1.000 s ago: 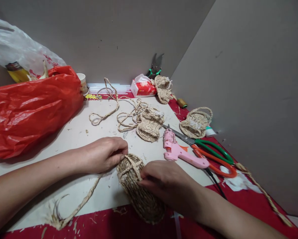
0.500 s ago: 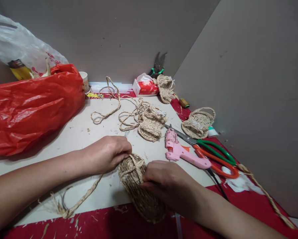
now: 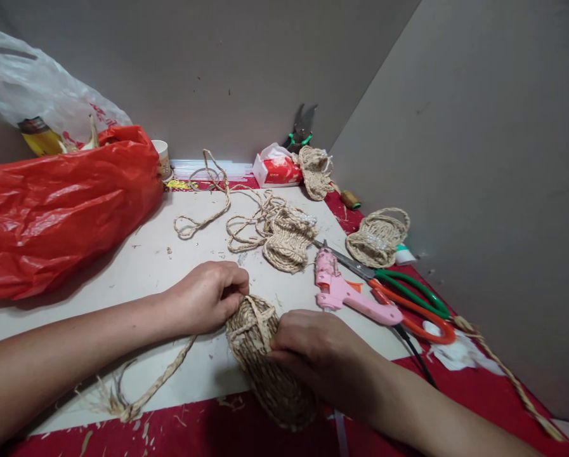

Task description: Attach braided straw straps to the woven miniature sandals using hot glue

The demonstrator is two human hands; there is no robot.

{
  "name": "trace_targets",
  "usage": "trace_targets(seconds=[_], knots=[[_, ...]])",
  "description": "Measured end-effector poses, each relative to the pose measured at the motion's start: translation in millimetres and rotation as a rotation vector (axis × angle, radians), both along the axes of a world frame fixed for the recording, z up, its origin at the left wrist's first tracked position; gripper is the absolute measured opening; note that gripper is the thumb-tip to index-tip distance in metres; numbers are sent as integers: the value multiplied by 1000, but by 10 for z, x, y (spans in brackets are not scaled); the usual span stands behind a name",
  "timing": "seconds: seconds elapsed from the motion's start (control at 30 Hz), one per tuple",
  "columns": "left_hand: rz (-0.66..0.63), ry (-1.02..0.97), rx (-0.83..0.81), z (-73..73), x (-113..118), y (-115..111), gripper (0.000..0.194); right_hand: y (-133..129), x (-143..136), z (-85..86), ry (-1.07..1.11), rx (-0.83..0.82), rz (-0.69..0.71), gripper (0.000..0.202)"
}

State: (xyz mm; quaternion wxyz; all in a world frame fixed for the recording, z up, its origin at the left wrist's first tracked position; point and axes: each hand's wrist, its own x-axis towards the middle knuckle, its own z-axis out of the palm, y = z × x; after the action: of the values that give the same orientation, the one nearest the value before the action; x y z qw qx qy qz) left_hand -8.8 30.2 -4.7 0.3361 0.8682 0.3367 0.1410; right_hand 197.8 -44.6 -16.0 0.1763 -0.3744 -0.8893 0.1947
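A woven straw sandal sole [image 3: 279, 384] with crossed braid strips near its far end slants between my hands, over the front edge of the white board. My left hand [image 3: 212, 295] pinches its far left rim, fingers closed. On the right edge, my right hand [image 3: 313, 349] grips the sole, with its fingertips partly hidden. A braided straw cord [image 3: 165, 374] with a frayed end runs out from beneath my left wrist. Beyond my hands lies a small straw slipper [image 3: 288, 238] with pearly beads, beside a tangle of loose straw cord [image 3: 246, 228].
A pink glue gun [image 3: 344, 289] and large scissors [image 3: 408, 292] with green and orange handles lie to the right. More beaded slippers [image 3: 378, 238] sit near the right wall. A red plastic bag [image 3: 65, 209] fills the left; a tissue pack [image 3: 277, 168] and pruning shears [image 3: 300, 127] stand at the back.
My left fingers have shifted very slightly at the sole's far edge. Both hands keep hold of the sole, and the rest of the scene is almost the same.
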Motion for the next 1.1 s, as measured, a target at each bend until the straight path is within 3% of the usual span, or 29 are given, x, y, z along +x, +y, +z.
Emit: trace_targets(seconds=[0.7,1.1], knots=[[49,-112,182,-52,-9,-20,15,15,-4,4,67,138,31,30],[-15,-3,123,-45,-2,-1,16,-5,48,-9,-46,46,75,23]])
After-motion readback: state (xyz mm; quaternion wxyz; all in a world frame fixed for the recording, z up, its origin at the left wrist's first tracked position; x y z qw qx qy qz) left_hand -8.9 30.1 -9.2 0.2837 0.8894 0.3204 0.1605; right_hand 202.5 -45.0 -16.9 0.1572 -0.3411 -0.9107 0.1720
